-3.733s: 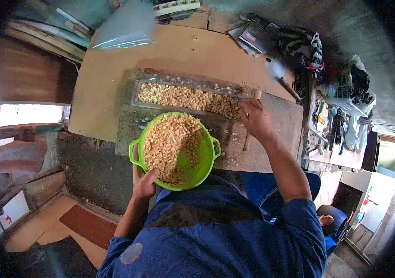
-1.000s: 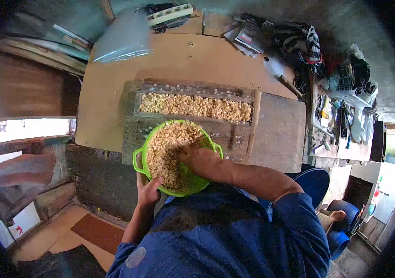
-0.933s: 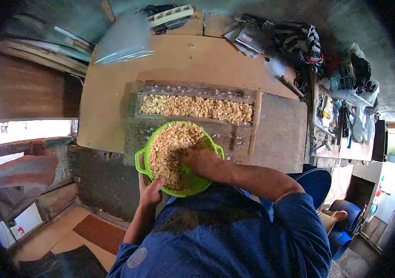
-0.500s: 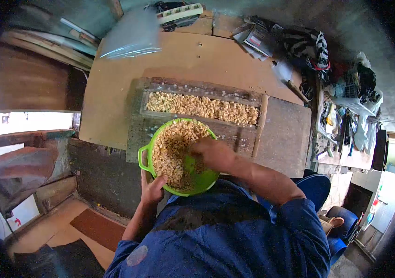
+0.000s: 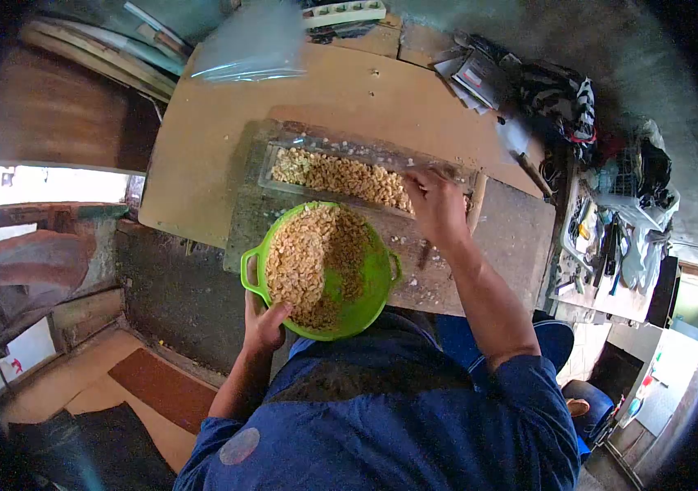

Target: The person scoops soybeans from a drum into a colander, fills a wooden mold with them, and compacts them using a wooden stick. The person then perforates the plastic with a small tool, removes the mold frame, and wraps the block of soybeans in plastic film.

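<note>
My left hand [image 5: 265, 325] grips the rim of a green bowl [image 5: 368, 304] at its lower left, thumb on top. Light-brown puffed grain [image 5: 291, 262] is heaped on the bowl's left side, and green bottom shows at the right. Above the bowl, a long shallow wooden frame [image 5: 265, 168] holds a layer of the same grain [image 5: 341, 176]. My right hand [image 5: 437, 204] is over the frame's right part, fingers curled down at the grain; what is between the fingertips is hidden.
A wooden stick [image 5: 477, 203] lies at the frame's right end. A plastic bag [image 5: 251, 45] and a power strip [image 5: 344, 13] are at the back. Papers [image 5: 477, 75] lie back right, and a cluttered side shelf [image 5: 610, 290] stands right.
My right hand has left the bowl and moved up to the right part of the frame. My left hand still holds the bowl. The view has shifted slightly.
</note>
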{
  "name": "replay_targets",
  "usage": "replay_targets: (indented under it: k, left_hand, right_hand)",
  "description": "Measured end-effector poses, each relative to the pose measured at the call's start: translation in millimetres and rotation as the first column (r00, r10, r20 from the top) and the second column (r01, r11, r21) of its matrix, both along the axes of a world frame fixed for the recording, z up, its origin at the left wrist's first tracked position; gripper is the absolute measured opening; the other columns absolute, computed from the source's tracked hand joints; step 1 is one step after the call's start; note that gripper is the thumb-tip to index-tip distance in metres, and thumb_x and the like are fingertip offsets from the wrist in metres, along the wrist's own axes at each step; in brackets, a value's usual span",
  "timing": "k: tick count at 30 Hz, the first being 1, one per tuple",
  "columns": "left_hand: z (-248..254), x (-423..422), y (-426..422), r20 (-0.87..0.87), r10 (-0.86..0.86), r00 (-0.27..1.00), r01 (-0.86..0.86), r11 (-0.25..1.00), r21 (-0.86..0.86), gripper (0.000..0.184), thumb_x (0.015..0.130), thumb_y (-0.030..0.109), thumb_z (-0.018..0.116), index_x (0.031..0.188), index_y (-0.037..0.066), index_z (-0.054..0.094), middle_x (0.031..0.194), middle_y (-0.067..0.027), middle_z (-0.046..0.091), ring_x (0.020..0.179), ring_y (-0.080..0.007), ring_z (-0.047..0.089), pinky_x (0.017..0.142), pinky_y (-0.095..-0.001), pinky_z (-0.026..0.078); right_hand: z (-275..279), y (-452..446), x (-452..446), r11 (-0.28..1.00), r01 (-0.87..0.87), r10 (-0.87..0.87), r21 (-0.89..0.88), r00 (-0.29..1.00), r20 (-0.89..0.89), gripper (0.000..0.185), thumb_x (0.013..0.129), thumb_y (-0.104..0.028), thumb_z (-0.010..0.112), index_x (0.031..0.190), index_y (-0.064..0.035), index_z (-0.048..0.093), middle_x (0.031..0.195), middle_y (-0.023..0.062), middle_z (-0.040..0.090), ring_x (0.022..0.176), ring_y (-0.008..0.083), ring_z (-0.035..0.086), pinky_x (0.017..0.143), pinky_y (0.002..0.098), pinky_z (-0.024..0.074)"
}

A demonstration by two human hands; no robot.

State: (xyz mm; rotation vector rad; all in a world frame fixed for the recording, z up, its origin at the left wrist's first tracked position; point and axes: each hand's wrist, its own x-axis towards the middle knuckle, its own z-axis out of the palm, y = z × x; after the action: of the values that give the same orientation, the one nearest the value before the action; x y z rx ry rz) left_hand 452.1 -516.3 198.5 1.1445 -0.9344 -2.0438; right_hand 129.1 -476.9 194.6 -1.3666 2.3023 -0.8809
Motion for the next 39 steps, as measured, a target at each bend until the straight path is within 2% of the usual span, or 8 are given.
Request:
replay_targets:
  k: [5, 8, 11, 17, 23, 26, 28, 39]
  left_hand:
    - [-13, 8, 4, 0.006, -0.014, 1.0, 0.014, 0.999, -0.028, 0.11, 0.064, 0.019, 0.074, 0.154, 0.004, 0.014, 0.146, -0.0161, 0.04, 0.134, -0.0306, 0.045, 0.112, -0.0448, 0.037]
    - [-5, 7, 5, 0.088, 0.044, 0.995, -0.053, 0.993, 0.107, 0.109, 0.064, 0.015, 0.072, 0.155, 0.006, 0.012, 0.148, -0.0159, 0.038, 0.135, -0.0312, 0.043, 0.113, -0.0457, 0.035]
    - [-4, 6, 5, 0.041, 0.049, 0.998, -0.051, 0.998, 0.044, 0.108, 0.066, 0.011, 0.07, 0.155, 0.007, 0.011, 0.15, -0.0157, 0.036, 0.137, -0.0315, 0.041, 0.114, -0.0459, 0.034]
    - [-3, 10, 4, 0.042, 0.035, 0.999, -0.037, 0.999, 0.039, 0.108, 0.066, 0.01, 0.07, 0.156, 0.008, 0.01, 0.15, -0.016, 0.035, 0.138, -0.0324, 0.039, 0.114, -0.0471, 0.034]
    - [-6, 11, 5, -0.018, 0.056, 0.998, -0.055, 0.998, 0.026, 0.107, 0.066, 0.009, 0.07, 0.156, 0.008, 0.012, 0.15, -0.0156, 0.036, 0.137, -0.0322, 0.041, 0.113, -0.047, 0.035]
    - [-2, 9, 5, 0.033, 0.063, 0.997, -0.064, 0.998, 0.019, 0.105, 0.067, 0.009, 0.07, 0.155, 0.008, 0.012, 0.149, -0.0158, 0.037, 0.136, -0.0319, 0.041, 0.113, -0.0465, 0.035]
    - [-5, 12, 4, 0.039, 0.044, 0.998, -0.045, 0.999, 0.02, 0.104, 0.068, 0.008, 0.069, 0.155, 0.008, 0.012, 0.149, -0.0158, 0.037, 0.136, -0.0316, 0.041, 0.113, -0.0463, 0.035]
    - [-4, 14, 5, 0.04, 0.011, 0.999, -0.013, 0.998, 0.061, 0.106, 0.067, 0.013, 0.073, 0.154, 0.002, 0.013, 0.147, -0.0172, 0.04, 0.134, -0.0307, 0.044, 0.112, -0.0451, 0.036]
  right_hand:
    - [-8, -7, -3, 0.997, -0.013, 0.016, 0.074, 0.999, -0.04, 0.021, 0.093, -0.011, 0.058, 0.109, -0.0063, 0.071, 0.104, 0.021, 0.07, 0.095, 0.0371, 0.068, 0.081, 0.0426, 0.0535]
    - [-9, -13, -3, 0.991, 0.005, -0.009, 0.135, 1.0, 0.026, 0.023, 0.091, -0.008, 0.058, 0.111, -0.0062, 0.07, 0.105, 0.0234, 0.068, 0.093, 0.0388, 0.068, 0.079, 0.0444, 0.0535]
    - [-37, -18, -6, 0.97, -0.244, 0.234, -0.006, 0.936, -0.264, 0.03, 0.087, -0.004, 0.057, 0.114, -0.0084, 0.069, 0.113, 0.0231, 0.066, 0.1, 0.0385, 0.066, 0.083, 0.0439, 0.0536]
    - [-51, -22, -11, 0.924, -0.265, 0.343, 0.274, 0.892, -0.294, 0.047, 0.077, -0.006, 0.055, 0.124, -0.0084, 0.064, 0.127, 0.0164, 0.058, 0.122, 0.0359, 0.051, 0.108, 0.0421, 0.0413]
    - [-27, -13, -7, 0.952, -0.176, 0.228, 0.252, 0.954, -0.196, 0.047, 0.075, -0.003, 0.056, 0.12, -0.01, 0.065, 0.124, 0.0161, 0.06, 0.124, 0.0343, 0.049, 0.106, 0.0426, 0.0433]
    - [-18, -8, -6, 0.978, -0.206, 0.205, 0.041, 0.889, -0.409, 0.029, 0.084, -0.002, 0.058, 0.111, -0.0058, 0.066, 0.108, 0.019, 0.065, 0.11, 0.0377, 0.058, 0.094, 0.0461, 0.0493]
    - [11, -5, 4, 0.998, -0.029, 0.02, -0.053, 0.987, -0.158, 0.028, 0.087, -0.007, 0.055, 0.113, -0.0066, 0.066, 0.105, 0.0173, 0.066, 0.098, 0.0395, 0.062, 0.09, 0.046, 0.052]
    - [2, 19, 29, 0.992, -0.054, 0.041, -0.11, 0.992, -0.119, 0.025, 0.09, -0.01, 0.058, 0.113, -0.0051, 0.066, 0.106, 0.0175, 0.067, 0.091, 0.0372, 0.067, 0.08, 0.0438, 0.0571]
